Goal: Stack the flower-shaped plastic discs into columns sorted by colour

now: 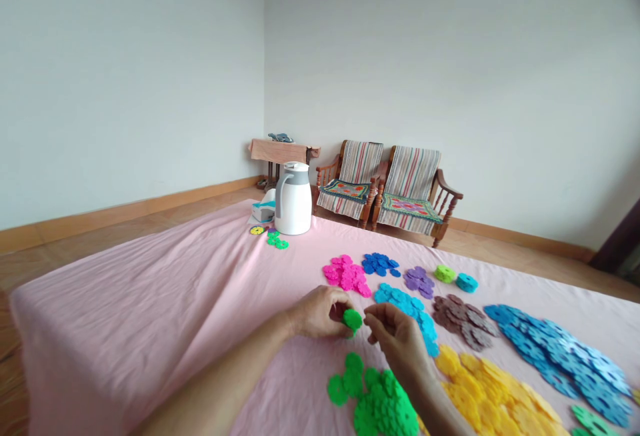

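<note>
L hand (320,313) curled, gripping green discs (353,319). R hand (399,335) fingers bent nr discs; can't tell if pinching anything.

White jug (299,206), at the far edge of the pink-covered table (150,289): no brand or number I can read from here.
Small box (263,214), beside it: too small for me to read any print.
Coloured discs (385,404): no lettering or figures I can make out.

Shows green on held discs (353,319), pink on the tablecloth (150,296), grey-and-white on the jug (297,206), stripes on chair covers (414,173).
</note>
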Demonstrator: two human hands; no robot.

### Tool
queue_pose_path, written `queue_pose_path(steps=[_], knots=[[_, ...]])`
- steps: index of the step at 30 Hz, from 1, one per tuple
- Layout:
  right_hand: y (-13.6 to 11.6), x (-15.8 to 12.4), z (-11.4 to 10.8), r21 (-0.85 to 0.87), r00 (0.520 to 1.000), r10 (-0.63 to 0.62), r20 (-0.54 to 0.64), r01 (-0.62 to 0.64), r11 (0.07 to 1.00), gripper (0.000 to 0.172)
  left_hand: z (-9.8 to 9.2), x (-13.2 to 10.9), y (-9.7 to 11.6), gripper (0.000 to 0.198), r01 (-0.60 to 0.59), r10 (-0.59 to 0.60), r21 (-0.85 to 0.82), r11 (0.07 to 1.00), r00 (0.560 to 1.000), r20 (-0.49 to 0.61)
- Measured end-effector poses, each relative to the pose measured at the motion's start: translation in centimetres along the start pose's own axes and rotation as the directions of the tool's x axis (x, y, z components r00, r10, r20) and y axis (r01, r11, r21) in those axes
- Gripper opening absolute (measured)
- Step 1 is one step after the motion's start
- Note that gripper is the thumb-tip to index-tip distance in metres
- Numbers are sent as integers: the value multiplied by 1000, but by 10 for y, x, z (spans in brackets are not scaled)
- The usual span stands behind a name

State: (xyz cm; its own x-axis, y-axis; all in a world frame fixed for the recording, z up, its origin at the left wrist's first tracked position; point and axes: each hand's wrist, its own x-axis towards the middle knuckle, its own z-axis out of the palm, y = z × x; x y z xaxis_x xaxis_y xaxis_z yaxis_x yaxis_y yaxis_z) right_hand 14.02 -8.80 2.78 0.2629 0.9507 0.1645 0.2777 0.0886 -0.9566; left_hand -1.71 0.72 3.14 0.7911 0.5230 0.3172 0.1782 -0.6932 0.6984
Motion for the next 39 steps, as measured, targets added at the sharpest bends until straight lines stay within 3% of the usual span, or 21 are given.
queue_pose_path(steps=[4, 7, 10, 19, 28, 39], knots=[[1, -3, -6, -264, 997, -70, 19, 73, 962, 15, 0, 0, -1, 23, -5, 5, 13, 1000, 1000, 2], [-1, -8, -8, -509, 986, -148, 76, 166, 844, 20, 1, 0, -2, 23, -14, 14, 25, 1000, 1000, 6], [-5, -11, -6, -608, 981, -161, 112, 196, 769, 23, 1, 0, -1, 20, -16, 15, 35, 999, 1000, 4], [-3, -12, -4, -600, 977, -174, 125, 215, 771, 24, -3, 0, 0, 23, -22, 22, 17, 1000, 999, 28], [-4, -17, -3, -618, 978, -129, 167, 205, 759, 25, -11, -2, -2, 45, 101, -49, -318, 943, 985, 167], [-1, -17, -1, -625, 980, -129, 149, 195, 756, 26, -5, -1, -5, 40, 90, -68, -262, 961, 994, 91]])
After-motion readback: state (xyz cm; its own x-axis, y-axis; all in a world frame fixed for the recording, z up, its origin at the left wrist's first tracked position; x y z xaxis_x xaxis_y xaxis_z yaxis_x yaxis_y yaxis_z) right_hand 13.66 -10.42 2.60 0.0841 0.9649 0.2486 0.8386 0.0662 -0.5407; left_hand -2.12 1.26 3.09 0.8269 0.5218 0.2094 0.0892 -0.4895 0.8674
